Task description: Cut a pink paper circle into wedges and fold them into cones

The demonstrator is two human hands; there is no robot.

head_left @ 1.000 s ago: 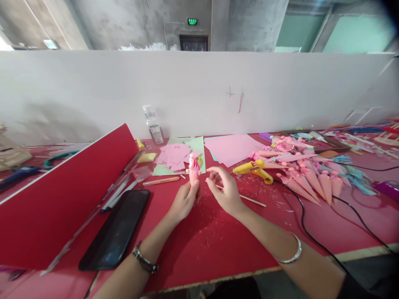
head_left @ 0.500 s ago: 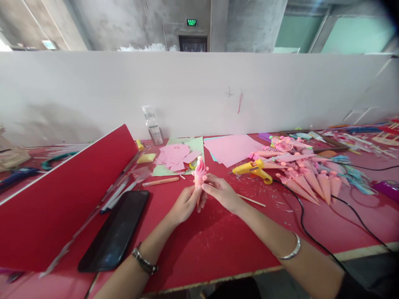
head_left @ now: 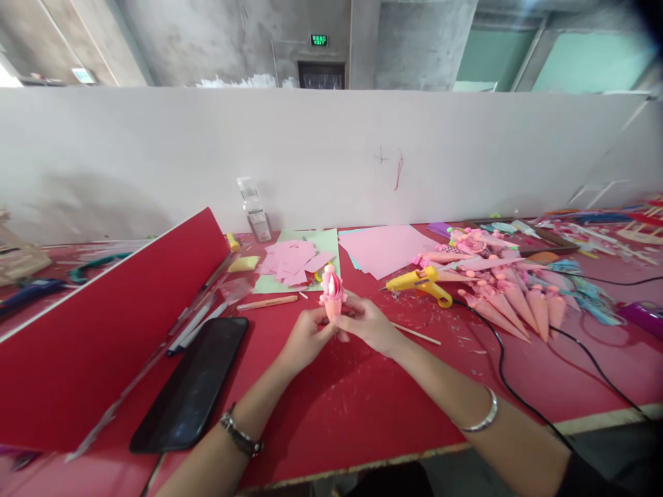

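Observation:
Between my hands, above the middle of the red table, is a small pink ice-cream cone craft [head_left: 332, 293] with a ruffled top and little balls round its rim. My left hand [head_left: 305, 339] is closed on the cone's lower left side. My right hand [head_left: 370, 326] pinches it from the right, thumb on its front; the cone's tip is hidden by the fingers. Right of my hands lies a yellow hot glue gun [head_left: 420, 281], its nozzle pointing left. Beyond it is a pile of similar pink cones [head_left: 518, 297].
A black phone [head_left: 191, 386] and a slanted red board [head_left: 114, 338] lie to the left. Pink paper pieces [head_left: 290, 261], pink sheets [head_left: 388, 248] and a clear bottle [head_left: 255, 214] are at the back. A thin stick [head_left: 418, 334] lies near my right wrist; a black cord [head_left: 500, 345] crosses the right side.
The cone craft has tilted, its top now showing a different side, and sits slightly lower. My fingers have shifted down toward its lower part.

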